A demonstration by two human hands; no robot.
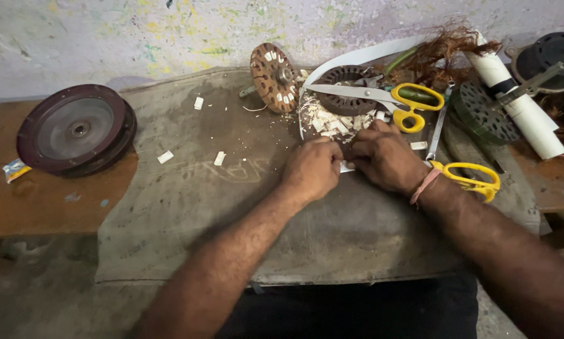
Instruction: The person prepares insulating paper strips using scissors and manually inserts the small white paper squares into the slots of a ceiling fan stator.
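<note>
Broadly, largest first:

Work surface: a grey, scuffed flat board (188, 207) fills the middle of the frame, lying over a brown wooden bench (40, 201).

Left of frame: a dark maroon round metal motor housing (76, 130) rests on the bench, well apart from both hands.

Right of frame: a white rolled paper tube (526, 113) lies slantwise at the upper right, beside a dark slotted disc (483, 113).

Upper centre: a rusty brown round slotted core (272, 76) stands on edge; to its right a pair of yellow-handled scissors (382, 97) lies across a dark ring-shaped winding core (345, 107).

Left hand (311, 169): curled shut, knuckles up, fingers pressing on a small white paper strip (345, 167) at centre frame.

Right hand (385, 157): also curled closed on the same strip, touching the left hand; what lies under the fingers is hidden.

Key relation: the strip sits between the two hands, just below the pile of white paper scraps (329, 122); its long axis cannot be told. Both hands are equally near.

Smaller: a second yellow-handled tool (473, 179) lies just beside the right wrist.
</note>
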